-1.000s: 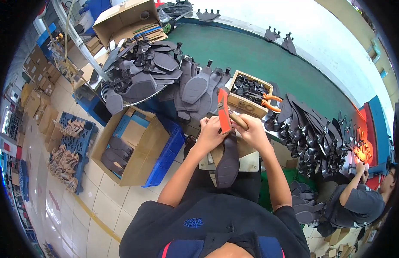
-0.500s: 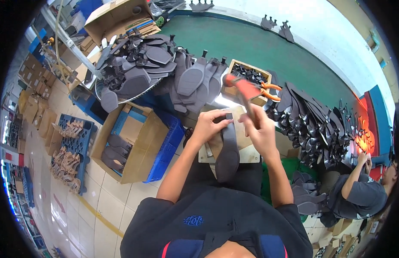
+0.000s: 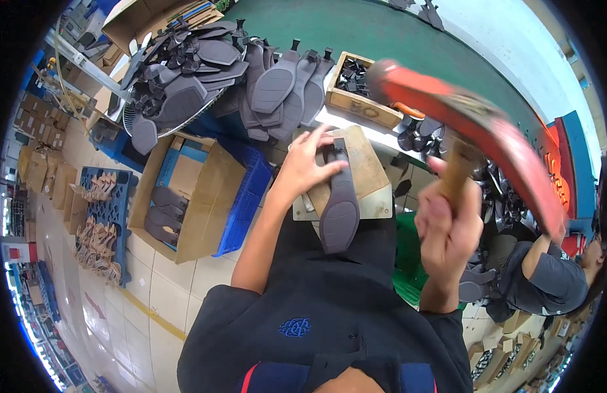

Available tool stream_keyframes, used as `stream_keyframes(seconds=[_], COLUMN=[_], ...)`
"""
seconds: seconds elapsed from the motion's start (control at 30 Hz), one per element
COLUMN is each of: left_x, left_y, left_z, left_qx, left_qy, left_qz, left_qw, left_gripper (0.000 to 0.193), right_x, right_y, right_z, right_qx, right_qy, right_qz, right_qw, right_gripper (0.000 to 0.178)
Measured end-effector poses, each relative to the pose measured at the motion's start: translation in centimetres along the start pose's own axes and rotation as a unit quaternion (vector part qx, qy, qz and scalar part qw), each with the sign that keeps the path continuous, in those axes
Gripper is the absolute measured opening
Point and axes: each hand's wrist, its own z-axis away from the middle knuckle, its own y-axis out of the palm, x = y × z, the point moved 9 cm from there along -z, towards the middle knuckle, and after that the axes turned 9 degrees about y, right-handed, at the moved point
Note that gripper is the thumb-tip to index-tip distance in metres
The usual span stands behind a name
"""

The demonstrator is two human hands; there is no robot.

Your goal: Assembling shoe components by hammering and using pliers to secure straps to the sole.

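On the far left, a blue pallet carries tan shoe parts. Next come a cardboard box holding dark soles and a blue crate pressed along its right side. Behind these, a wire basket is heaped with soles, and more heeled soles fan out beside it, crowding the far side of the left hand. That hand's grip is spread, its thumb lying on the dark sole. The sole sits on a wooden board over a pale plate, its wide end overhanging the near edge toward the person's lap. Beyond the board stands a wooden box of small black pieces; past it stretches bare green bench. The right hand has its grip wrapped round the handle of a blurred red hammer, which partly hides orange-handled pliers. Bare board shows right of the sole. Farther right, a co-worker sits near a blue-and-red panel.
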Motion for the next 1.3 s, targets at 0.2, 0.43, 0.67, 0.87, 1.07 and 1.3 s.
stream_keyframes(seconds=[0.2,0.43,0.67,0.87,1.07,1.3], left_x=[0.7,-0.3,-4.3,-10.1,-9.5,-9.8], left_y=[0.5,0.6,1.0,2.0,2.3,3.0], left_z=[1.2,0.9,2.5,6.0,8.5,8.3], left_qx=[0.064,0.088,0.026,0.124,0.085,0.067], left_qy=[-0.020,-0.016,0.171,0.055,-0.137,-0.172], left_qz=[-0.227,-0.243,-0.020,0.173,0.276,0.311], left_qw=[0.972,0.966,0.985,0.976,0.947,0.932], left_gripper=[0.129,0.107,0.028,0.021,0.022,0.024], right_x=[-9.6,-4.7,-5.5,-12.1,-11.7,-19.5], right_y=[8.1,3.9,3.9,8.4,6.8,7.3], right_z=[0.2,1.3,-1.5,-0.4,-5.7,-17.1], right_qx=[0.187,0.152,0.096,0.192,0.135,0.186], right_qy=[0.023,0.010,-0.008,-0.133,-0.219,-0.228], right_qz=[0.208,0.047,0.107,0.294,0.298,0.377], right_qw=[0.960,0.987,0.990,0.927,0.919,0.878], right_gripper=[0.026,0.023,0.020,0.042,0.033,0.026])
